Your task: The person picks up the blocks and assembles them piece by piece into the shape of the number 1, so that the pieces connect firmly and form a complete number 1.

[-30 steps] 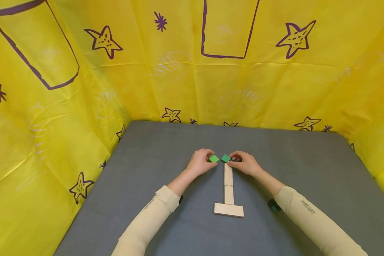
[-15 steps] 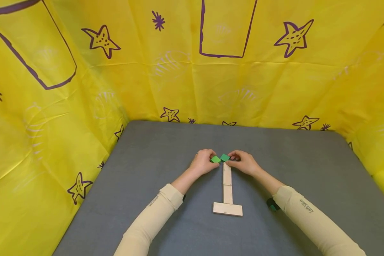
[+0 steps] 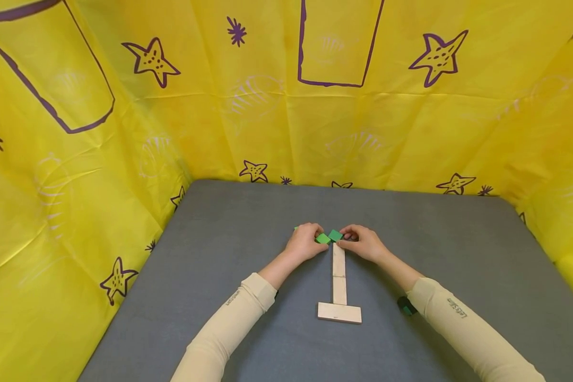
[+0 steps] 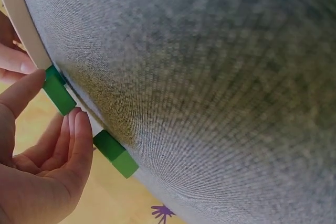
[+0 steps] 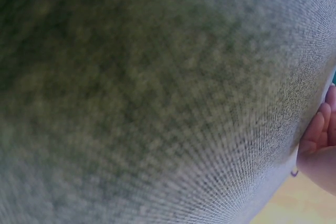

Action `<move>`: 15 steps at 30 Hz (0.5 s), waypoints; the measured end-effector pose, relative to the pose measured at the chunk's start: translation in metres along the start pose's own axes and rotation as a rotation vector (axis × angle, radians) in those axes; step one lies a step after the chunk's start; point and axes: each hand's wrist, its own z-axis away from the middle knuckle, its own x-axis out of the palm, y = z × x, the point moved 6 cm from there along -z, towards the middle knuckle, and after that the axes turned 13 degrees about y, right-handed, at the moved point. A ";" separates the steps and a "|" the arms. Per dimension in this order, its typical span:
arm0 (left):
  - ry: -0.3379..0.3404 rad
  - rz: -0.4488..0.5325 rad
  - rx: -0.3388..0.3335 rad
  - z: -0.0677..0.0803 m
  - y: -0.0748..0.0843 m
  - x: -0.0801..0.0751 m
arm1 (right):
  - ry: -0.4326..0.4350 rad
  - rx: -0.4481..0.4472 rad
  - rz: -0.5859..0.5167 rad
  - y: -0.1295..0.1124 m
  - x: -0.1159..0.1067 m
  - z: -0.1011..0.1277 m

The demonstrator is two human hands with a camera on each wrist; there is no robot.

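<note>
My left hand (image 3: 304, 241) pinches a light green block (image 3: 323, 239) between thumb and fingers. Just to its right, my right hand (image 3: 364, 243) holds a darker green block (image 3: 335, 235) at the far end of a row of wooden planks (image 3: 339, 260). The two blocks meet or nearly meet at their corners. In the left wrist view, the held block (image 4: 60, 93) sits between thumb and fingertips, and another green block (image 4: 115, 153) lies on the table beyond the fingers. Only part of my right hand (image 5: 319, 140) shows at the edge of the right wrist view.
Nearest me, a wooden plank (image 3: 339, 313) lies crosswise at the foot of the two planks laid end to end. All lie on a grey cloth-covered table (image 3: 248, 212). Yellow fabric (image 3: 267, 127) with purple drawings hangs around its back and sides.
My left hand has moved slightly right, bringing the light green block close to the darker one. A bit of another green block now peeks out behind that hand. My right hand stays nearly still.
</note>
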 end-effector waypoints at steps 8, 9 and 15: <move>-0.007 -0.015 -0.017 0.001 -0.002 0.004 | 0.000 0.001 -0.003 -0.001 0.001 0.002; -0.006 -0.018 -0.017 0.001 -0.002 0.005 | 0.000 0.001 -0.003 -0.001 0.001 0.002; 0.003 -0.028 -0.015 0.001 -0.001 0.006 | 0.004 -0.002 0.003 0.001 0.001 0.000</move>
